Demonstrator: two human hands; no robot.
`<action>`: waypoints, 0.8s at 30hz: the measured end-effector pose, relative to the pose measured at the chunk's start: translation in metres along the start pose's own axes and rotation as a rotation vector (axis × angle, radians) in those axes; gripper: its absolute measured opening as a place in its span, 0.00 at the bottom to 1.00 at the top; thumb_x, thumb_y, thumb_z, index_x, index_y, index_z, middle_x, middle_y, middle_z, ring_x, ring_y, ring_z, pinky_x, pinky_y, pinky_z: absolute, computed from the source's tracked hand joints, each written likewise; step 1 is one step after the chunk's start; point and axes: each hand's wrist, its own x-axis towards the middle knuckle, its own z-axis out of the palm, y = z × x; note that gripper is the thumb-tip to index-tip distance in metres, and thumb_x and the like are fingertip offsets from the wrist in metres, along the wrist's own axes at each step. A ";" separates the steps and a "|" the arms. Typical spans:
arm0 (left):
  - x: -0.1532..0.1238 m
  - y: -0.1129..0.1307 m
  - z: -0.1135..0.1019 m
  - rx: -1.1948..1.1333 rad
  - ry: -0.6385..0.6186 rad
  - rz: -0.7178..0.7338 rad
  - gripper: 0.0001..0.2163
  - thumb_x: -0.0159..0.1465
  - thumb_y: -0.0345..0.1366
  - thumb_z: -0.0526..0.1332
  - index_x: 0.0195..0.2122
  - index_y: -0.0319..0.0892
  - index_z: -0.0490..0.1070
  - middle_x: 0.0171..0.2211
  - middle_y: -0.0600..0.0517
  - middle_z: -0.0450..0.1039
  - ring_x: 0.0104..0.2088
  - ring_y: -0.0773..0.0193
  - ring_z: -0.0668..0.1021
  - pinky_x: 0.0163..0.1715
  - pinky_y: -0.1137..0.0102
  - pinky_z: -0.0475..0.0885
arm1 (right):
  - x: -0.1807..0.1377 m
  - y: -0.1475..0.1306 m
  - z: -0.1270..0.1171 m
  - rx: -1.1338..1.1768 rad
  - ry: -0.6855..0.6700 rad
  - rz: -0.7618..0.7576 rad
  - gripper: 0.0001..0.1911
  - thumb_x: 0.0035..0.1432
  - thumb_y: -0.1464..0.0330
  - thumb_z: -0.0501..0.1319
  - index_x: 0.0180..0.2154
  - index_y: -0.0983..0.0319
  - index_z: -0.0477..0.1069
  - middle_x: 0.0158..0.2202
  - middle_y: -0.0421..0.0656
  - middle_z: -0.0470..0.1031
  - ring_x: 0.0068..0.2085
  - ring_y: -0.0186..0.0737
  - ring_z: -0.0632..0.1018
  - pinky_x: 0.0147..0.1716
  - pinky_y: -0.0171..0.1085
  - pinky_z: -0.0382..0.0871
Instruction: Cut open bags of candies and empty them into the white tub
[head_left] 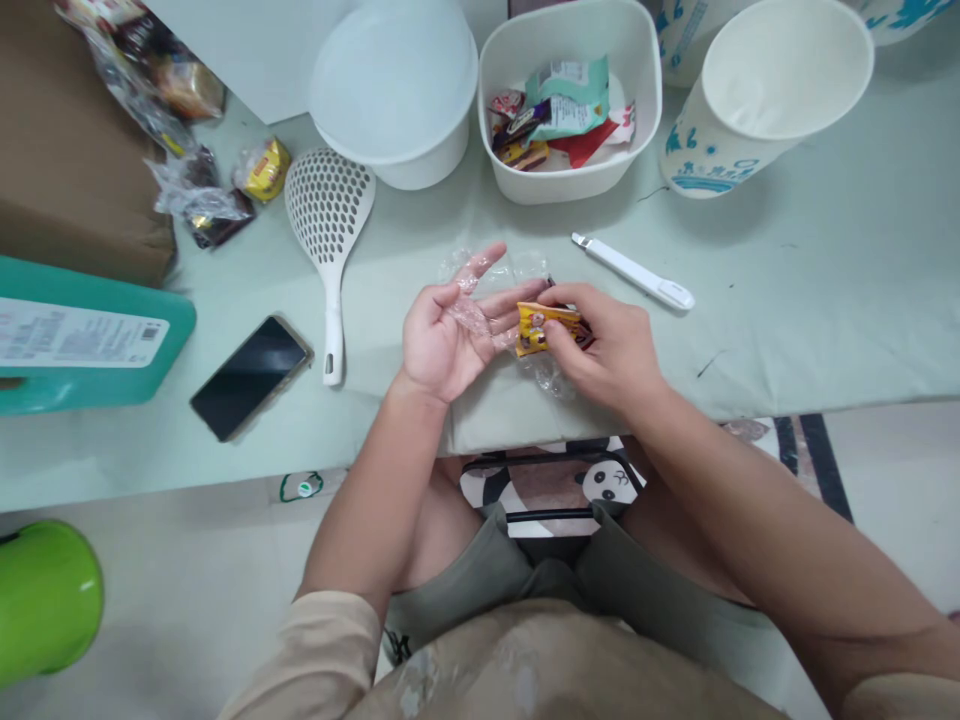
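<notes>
Between the thumb and fingers of my right hand (pixel 611 340) is a small yellow-and-brown snack packet (pixel 531 330). My left hand (pixel 450 335) lies palm up with its fingers stretched out, close beside the packet. Crinkled clear plastic wrap (pixel 469 315) rests across the left palm and fingers. More of this clear film spreads on the table behind and below the hands. Part of the packet is hidden by my right fingers.
Behind the hands stand a white tub with wrapped snacks (pixel 574 185), a round lidded tub (pixel 420 165) and paper buckets (pixel 712 150). A white utility knife (pixel 637 272) lies right. Leftward are a slotted skimmer (pixel 334 300), a phone (pixel 251 378) and a green jug (pixel 169 330).
</notes>
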 end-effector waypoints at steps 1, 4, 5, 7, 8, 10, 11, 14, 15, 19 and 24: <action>0.000 0.000 0.000 0.002 0.002 0.007 0.30 0.66 0.41 0.49 0.71 0.47 0.59 0.55 0.45 0.83 0.55 0.47 0.84 0.54 0.51 0.79 | 0.000 0.000 0.000 0.036 0.010 0.042 0.10 0.61 0.67 0.60 0.43 0.58 0.78 0.40 0.43 0.84 0.37 0.42 0.82 0.41 0.42 0.77; 0.001 0.002 -0.002 -0.013 0.023 0.041 0.30 0.67 0.42 0.49 0.71 0.46 0.59 0.55 0.44 0.82 0.58 0.45 0.82 0.57 0.48 0.77 | 0.000 0.005 0.003 0.216 0.067 0.179 0.09 0.62 0.63 0.61 0.43 0.56 0.75 0.42 0.42 0.82 0.35 0.40 0.80 0.33 0.40 0.77; 0.001 0.003 -0.003 -0.021 0.030 0.048 0.30 0.67 0.42 0.49 0.71 0.46 0.60 0.57 0.43 0.81 0.60 0.44 0.81 0.58 0.48 0.76 | 0.000 0.008 0.005 0.290 0.100 0.220 0.10 0.62 0.61 0.62 0.44 0.56 0.74 0.43 0.42 0.81 0.34 0.39 0.80 0.29 0.38 0.75; 0.002 0.002 -0.006 -0.037 0.044 0.066 0.30 0.66 0.43 0.50 0.70 0.48 0.60 0.60 0.43 0.78 0.62 0.43 0.79 0.58 0.48 0.75 | 0.003 0.015 0.009 0.431 0.192 0.303 0.12 0.62 0.56 0.62 0.45 0.54 0.70 0.45 0.43 0.80 0.32 0.37 0.78 0.22 0.34 0.69; 0.002 0.002 -0.006 -0.048 0.050 0.081 0.29 0.67 0.43 0.49 0.70 0.49 0.60 0.62 0.43 0.77 0.63 0.44 0.78 0.58 0.49 0.75 | 0.005 0.019 0.011 0.493 0.252 0.343 0.14 0.62 0.54 0.62 0.44 0.53 0.68 0.45 0.43 0.79 0.31 0.37 0.78 0.19 0.33 0.66; 0.002 -0.001 -0.006 -0.075 0.059 0.121 0.29 0.67 0.43 0.49 0.70 0.51 0.60 0.64 0.44 0.75 0.65 0.46 0.76 0.59 0.50 0.74 | 0.011 0.026 0.013 0.595 0.383 0.413 0.15 0.62 0.53 0.61 0.44 0.52 0.63 0.44 0.43 0.76 0.30 0.36 0.76 0.18 0.32 0.62; 0.002 -0.003 -0.005 -0.089 0.063 0.142 0.29 0.67 0.42 0.49 0.70 0.52 0.60 0.64 0.45 0.75 0.66 0.47 0.76 0.60 0.51 0.74 | 0.014 0.028 0.012 0.640 0.445 0.444 0.15 0.62 0.53 0.61 0.43 0.52 0.61 0.44 0.42 0.75 0.30 0.35 0.76 0.18 0.32 0.62; 0.001 -0.005 -0.003 -0.119 0.074 0.201 0.29 0.67 0.42 0.48 0.70 0.53 0.60 0.64 0.45 0.75 0.67 0.48 0.75 0.61 0.51 0.73 | 0.021 0.030 0.004 0.764 0.543 0.494 0.16 0.60 0.56 0.62 0.43 0.51 0.57 0.44 0.39 0.72 0.29 0.32 0.74 0.20 0.31 0.63; 0.001 -0.005 -0.002 -0.124 0.077 0.223 0.29 0.67 0.42 0.49 0.70 0.52 0.60 0.63 0.45 0.75 0.67 0.48 0.75 0.61 0.51 0.73 | 0.021 0.028 0.001 0.805 0.550 0.503 0.16 0.59 0.57 0.62 0.42 0.51 0.56 0.43 0.38 0.72 0.27 0.30 0.72 0.19 0.31 0.62; 0.001 0.001 -0.006 -0.127 0.083 0.290 0.29 0.65 0.43 0.50 0.68 0.51 0.63 0.62 0.45 0.76 0.67 0.49 0.74 0.60 0.53 0.74 | 0.018 0.024 -0.015 0.932 0.576 0.586 0.16 0.55 0.60 0.61 0.43 0.51 0.58 0.37 0.34 0.73 0.19 0.27 0.62 0.16 0.30 0.51; 0.000 0.007 -0.008 -0.122 0.080 0.285 0.28 0.64 0.43 0.51 0.67 0.51 0.65 0.63 0.45 0.76 0.68 0.48 0.73 0.61 0.52 0.73 | 0.051 0.027 -0.026 0.725 0.365 0.483 0.14 0.58 0.55 0.62 0.42 0.52 0.63 0.36 0.37 0.74 0.23 0.32 0.68 0.17 0.32 0.55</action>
